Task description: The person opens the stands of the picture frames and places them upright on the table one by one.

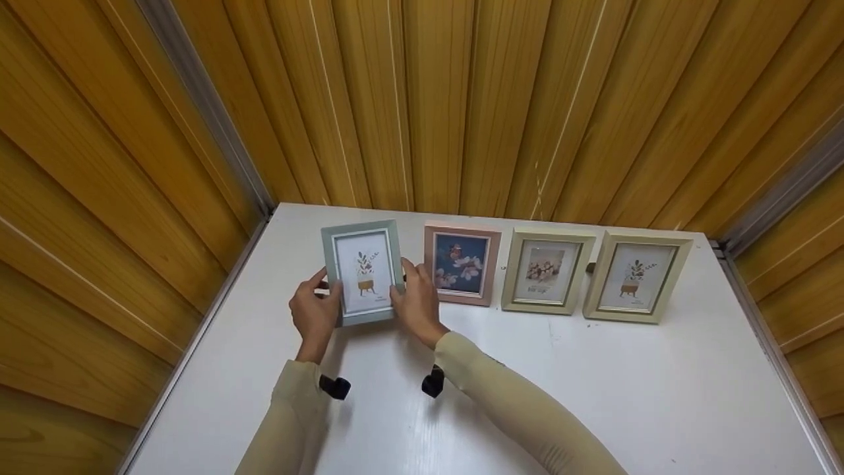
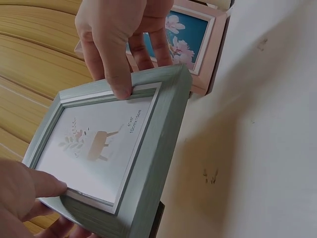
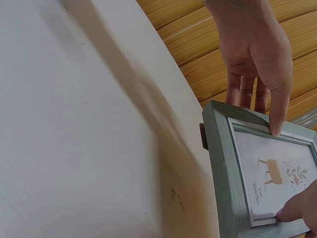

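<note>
A green picture frame (image 1: 330, 264) with a potted-plant print is held upright, tilted slightly, above the left part of the white table. My left hand (image 1: 315, 310) grips its left side, thumb on the front and fingers behind. On the opposite side my right hand (image 1: 417, 298) holds it the same way, its thumb (image 2: 118, 79) pressing the front edge in the left wrist view. Just right of that hand stands a pink picture frame (image 1: 494, 267) with a blossom print. In the right wrist view, the green frame (image 3: 225, 173) shows a dark piece sticking out behind it.
Two cream picture frames, one with a flower photo (image 1: 508, 277) and one with a plant print (image 1: 669, 284), stand in line to the right on the white table (image 1: 527, 396). Wood-patterned walls (image 1: 435, 105) with metal corner posts enclose the back and sides.
</note>
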{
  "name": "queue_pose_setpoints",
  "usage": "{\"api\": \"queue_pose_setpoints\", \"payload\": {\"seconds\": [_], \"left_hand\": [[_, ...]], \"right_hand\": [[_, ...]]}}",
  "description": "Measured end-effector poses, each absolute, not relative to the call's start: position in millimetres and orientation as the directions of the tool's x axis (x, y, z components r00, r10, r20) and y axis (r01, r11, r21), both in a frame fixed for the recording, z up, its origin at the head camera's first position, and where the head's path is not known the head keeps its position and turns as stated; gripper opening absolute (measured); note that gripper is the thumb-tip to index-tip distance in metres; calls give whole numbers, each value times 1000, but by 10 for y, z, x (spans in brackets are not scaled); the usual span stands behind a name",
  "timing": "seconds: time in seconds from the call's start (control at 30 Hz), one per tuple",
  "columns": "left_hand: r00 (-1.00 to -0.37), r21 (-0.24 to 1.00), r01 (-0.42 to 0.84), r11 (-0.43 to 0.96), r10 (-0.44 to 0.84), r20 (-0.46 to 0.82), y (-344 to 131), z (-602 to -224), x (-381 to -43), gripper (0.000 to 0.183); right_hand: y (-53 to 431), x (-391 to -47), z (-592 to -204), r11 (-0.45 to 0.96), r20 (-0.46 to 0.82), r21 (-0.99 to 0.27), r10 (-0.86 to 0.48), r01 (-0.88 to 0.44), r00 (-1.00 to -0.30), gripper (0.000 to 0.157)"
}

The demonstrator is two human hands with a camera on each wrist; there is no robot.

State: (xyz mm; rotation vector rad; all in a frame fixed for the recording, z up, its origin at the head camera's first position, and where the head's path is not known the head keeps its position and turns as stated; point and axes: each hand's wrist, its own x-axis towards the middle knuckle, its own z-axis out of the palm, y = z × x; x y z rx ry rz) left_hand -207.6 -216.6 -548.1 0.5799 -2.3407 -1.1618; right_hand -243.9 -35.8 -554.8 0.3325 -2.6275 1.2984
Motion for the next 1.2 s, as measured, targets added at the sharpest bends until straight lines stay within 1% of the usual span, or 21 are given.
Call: {"api": "queue_pose_setpoints", "payload": {"seconds": [0.13, 0.37, 0.57, 0.7, 1.03, 1.2], "left_hand": [[-806, 822, -165, 545, -555, 206, -2143, -5445, -2057, 41], [-816, 834, -152, 531, -543, 197, -2093, -5333, -2010, 43], [-836, 836, -130, 532, -513, 197, -2066, -5214, -1947, 44], [-842, 836, -109, 538, -496, 210, -2038, -5168, -1906, 44], [-850, 843, -22, 537, -454, 267, -1917, -5077, -1821, 43], [-847, 835, 14, 549, -438, 302, -1852, -5061, -1800, 43]], "right_hand": [[-336, -2444, -5526, 568, 246, -777, -122, -270, -962, 56], [-317, -2486, -5519, 580, 249, -772, -101, -261, -963, 53], [-300, -2523, -5520, 533, 140, -827, -107, -176, -984, 53], [-282, -2537, -5540, 497, 53, -860, -135, -114, -989, 53], [-242, -2580, -5590, 411, -76, -911, -213, -19, -974, 50], [-228, -2590, -5590, 395, -95, -919, -242, -9, -966, 50]]}}
